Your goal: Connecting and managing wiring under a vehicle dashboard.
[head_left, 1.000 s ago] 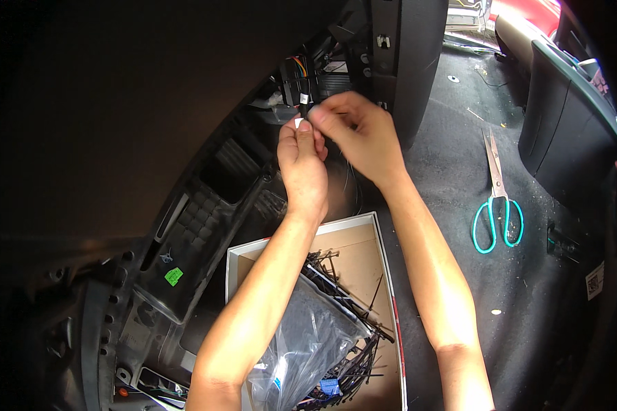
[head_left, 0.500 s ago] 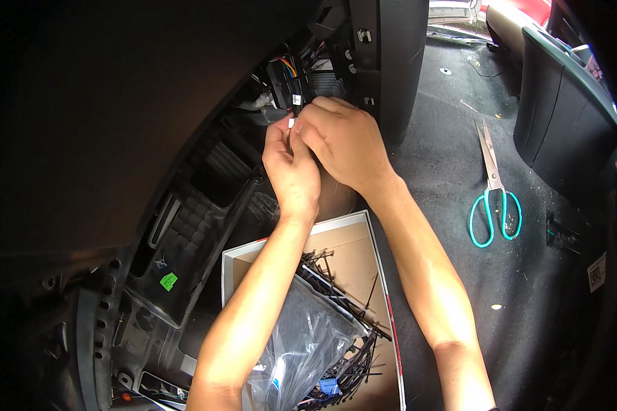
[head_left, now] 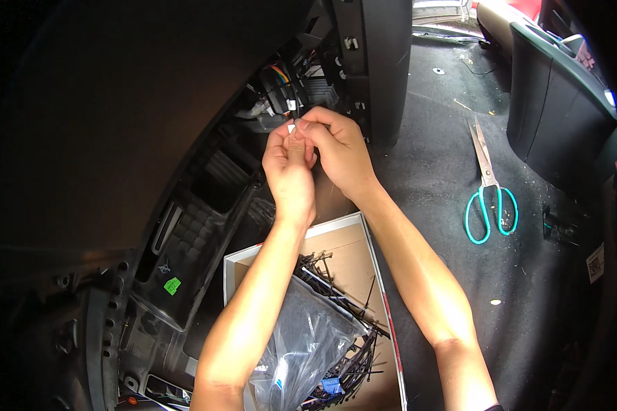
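Beyond the box's [head_left: 346, 240] far edge, the left hand [head_left: 289, 168] pinches a white label [head_left: 291, 129] by a cable [head_left: 295, 114], the right hand [head_left: 343, 154] pinching something I cannot make out: seemingly fine fingertip work, calling for a steady left hold.

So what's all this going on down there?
A person's left hand pinches a dark cable beside a white tag; the right hand meets it there, its exact grip hidden. Below the left forearm, a box holds black cable ties and a plastic bag. Scissors lie on the dark floor to the right.
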Tool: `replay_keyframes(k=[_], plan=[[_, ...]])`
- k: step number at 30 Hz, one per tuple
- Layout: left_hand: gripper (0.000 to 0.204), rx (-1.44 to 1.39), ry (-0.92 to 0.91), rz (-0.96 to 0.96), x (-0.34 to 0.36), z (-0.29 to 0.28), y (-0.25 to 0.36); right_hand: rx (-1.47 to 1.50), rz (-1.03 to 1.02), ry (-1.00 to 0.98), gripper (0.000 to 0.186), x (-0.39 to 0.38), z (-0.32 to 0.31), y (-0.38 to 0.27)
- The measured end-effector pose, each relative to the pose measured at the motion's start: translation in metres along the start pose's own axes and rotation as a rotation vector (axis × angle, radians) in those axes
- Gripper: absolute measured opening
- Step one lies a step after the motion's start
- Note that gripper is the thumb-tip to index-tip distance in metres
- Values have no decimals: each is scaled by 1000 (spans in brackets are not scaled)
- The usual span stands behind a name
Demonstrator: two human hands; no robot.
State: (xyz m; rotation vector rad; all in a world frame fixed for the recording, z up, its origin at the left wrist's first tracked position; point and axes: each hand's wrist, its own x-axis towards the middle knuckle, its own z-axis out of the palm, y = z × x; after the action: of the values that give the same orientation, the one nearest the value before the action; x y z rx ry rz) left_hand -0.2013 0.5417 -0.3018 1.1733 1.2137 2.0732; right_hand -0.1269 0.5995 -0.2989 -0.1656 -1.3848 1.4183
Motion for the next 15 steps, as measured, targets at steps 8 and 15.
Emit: replay_keyframes(k=[8,15], plan=[[33,-393,-260,-290,17,-25,5,66,216,-126,30,1,-32,-14],[30,-413,-320,-359,18,-30,19,-520,139,-569,54,-16,-40,15]])
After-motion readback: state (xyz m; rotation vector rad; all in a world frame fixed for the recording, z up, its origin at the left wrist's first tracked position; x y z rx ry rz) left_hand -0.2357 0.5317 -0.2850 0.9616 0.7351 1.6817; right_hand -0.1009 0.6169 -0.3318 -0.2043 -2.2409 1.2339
